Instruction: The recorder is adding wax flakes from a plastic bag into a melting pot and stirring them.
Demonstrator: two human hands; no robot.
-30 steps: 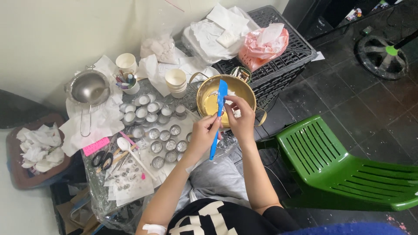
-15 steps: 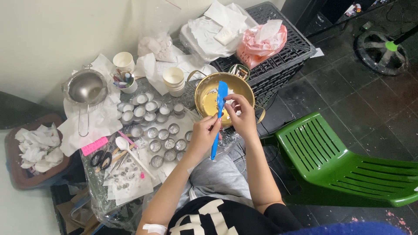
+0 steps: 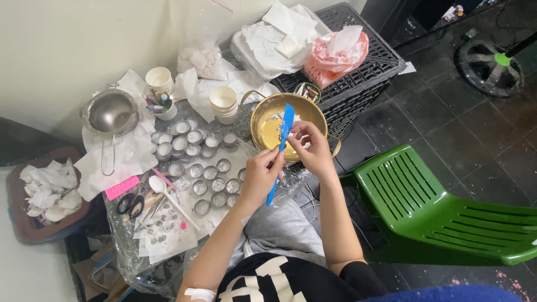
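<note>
While both hands grasp it, blue spatula (image 3: 281, 146) steeply tilted — blade up over gold pot (image 3: 263, 126), handle toward lap

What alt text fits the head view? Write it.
Both hands, left hand and right hand, hold a blue spatula over a gold pot. Small metal cups and a green chair flank them.
</note>
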